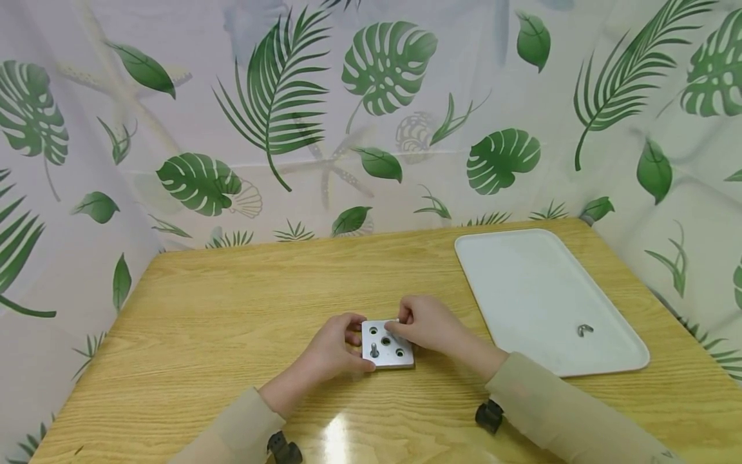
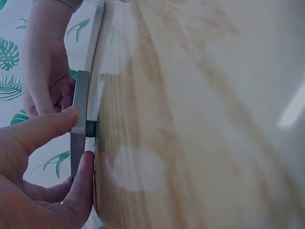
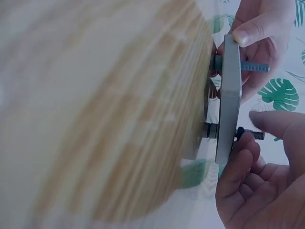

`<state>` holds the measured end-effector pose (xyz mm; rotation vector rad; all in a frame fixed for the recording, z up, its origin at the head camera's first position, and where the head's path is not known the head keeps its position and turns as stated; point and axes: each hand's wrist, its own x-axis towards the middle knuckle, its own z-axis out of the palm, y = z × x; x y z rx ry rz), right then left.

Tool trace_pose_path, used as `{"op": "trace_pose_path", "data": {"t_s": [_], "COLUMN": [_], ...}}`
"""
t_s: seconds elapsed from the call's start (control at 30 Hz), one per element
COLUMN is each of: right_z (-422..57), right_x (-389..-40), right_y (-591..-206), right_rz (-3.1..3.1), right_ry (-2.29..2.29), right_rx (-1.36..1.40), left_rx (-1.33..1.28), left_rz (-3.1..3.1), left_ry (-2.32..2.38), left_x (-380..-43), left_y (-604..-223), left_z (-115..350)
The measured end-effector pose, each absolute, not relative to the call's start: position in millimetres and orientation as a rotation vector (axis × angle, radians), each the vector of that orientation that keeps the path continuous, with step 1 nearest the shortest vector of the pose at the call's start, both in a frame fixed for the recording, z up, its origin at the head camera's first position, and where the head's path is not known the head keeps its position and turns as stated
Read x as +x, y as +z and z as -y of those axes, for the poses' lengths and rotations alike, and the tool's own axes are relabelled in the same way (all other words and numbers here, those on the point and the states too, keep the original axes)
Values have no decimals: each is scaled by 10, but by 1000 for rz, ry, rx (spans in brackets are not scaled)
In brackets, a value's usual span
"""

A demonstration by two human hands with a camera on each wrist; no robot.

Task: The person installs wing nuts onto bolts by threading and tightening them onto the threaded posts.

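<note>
A square silver metal plate (image 1: 394, 359) with several holes sits near the middle of the table. One bolt (image 1: 374, 350) stands up through its near left corner, and its head shows beneath the plate in the wrist views. My left hand (image 1: 333, 348) grips the plate's left side, thumb at the near edge. At the far right corner is my right hand (image 1: 431, 325), curled about a second bolt (image 3: 259, 135), which it hides in the head view. Around that bolt's shank sits a small dark nut (image 3: 239, 132). Right fingertips touch the nut from below, while the thumb is beside the bolt.
A white tray (image 1: 516, 277) lies at the right of the wooden table (image 1: 243, 290). On it is one small silver wing nut (image 1: 585, 330). Leaf-printed cloth (image 1: 324, 129) hangs behind the table and along its sides.
</note>
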<state>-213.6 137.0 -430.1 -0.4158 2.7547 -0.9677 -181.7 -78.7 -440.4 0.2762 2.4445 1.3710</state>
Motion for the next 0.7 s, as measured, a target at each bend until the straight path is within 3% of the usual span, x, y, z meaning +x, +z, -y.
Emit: {"op": "trace_pose_path", "data": {"t_s": [0.7], "right_z": [-1433], "right_x": [-2162], "right_y": [-4269], "right_rz": [-2655], "right_ry": [-1077], "right_rx": [-537], "left_rx": [255], "left_rz": [-2411], "left_ry": [1413], "left_x": [-1818], "left_y": [-4426], "left_z": [792]}}
